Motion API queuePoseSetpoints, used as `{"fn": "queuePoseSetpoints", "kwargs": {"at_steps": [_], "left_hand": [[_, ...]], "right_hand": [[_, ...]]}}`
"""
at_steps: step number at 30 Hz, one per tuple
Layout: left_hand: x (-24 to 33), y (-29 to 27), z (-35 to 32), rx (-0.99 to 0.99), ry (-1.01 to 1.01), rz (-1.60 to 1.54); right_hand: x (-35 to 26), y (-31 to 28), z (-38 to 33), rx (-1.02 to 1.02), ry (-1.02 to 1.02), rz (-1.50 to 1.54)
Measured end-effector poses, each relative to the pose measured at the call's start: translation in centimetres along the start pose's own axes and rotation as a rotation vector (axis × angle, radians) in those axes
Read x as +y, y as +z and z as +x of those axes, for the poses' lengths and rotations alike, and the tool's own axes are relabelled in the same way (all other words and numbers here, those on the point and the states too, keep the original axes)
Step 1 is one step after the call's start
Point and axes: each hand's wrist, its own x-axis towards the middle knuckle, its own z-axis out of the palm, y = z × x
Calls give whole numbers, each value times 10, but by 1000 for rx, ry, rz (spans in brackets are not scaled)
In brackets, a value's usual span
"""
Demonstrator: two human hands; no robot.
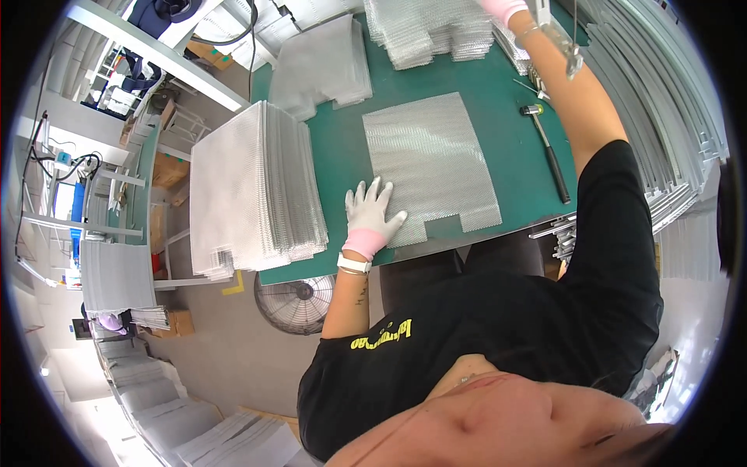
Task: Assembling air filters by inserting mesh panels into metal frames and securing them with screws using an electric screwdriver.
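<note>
A silver mesh sheet (440, 156) with a notch in its near edge lies flat on the green tabletop (334, 148). My left hand (375, 212), in a whitish glove with a pink cuff, rests on the sheet's near left corner. Its fingers are spread and hold nothing. Stretched far forward, my right hand (506, 8) is in a pink-cuffed glove at the upper edge of the view. Its fingers are cut off there, so what they touch is hidden. The far stack of mesh sheets (424, 31) is close to that hand.
A tall mesh stack (233, 187) stands on the table's left, with another stack (315, 70) behind it. A hammer (548, 152) with a black handle lies on the right. Long metal strips (661, 101) crowd beyond the right arm. A floor fan (299, 302) sits below the table.
</note>
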Motion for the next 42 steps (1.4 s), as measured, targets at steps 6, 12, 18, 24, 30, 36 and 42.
{"fn": "queuePoseSetpoints", "kwargs": {"at_steps": [6, 12, 18, 24, 30, 36, 42], "left_hand": [[-11, -5, 24, -31, 268, -134], [-6, -10, 15, 15, 252, -86], [22, -38, -25, 338, -9, -1890], [56, -32, -64, 275, -327, -1031], [45, -16, -28, 394, -73, -458], [46, 11, -16, 228, -145, -407], [47, 17, -17, 263, -132, -358]], "right_hand": [[-62, -207, 41, -93, 432, 1039], [-129, -251, -36, 1, 631, 1081], [-210, -273, -175, -101, 799, 1089], [-266, -304, -257, -306, 770, 619], [-255, -289, -273, -488, 534, 263], [-247, -269, -294, -592, 574, 189], [-243, -261, -310, -614, 434, 53]]}}
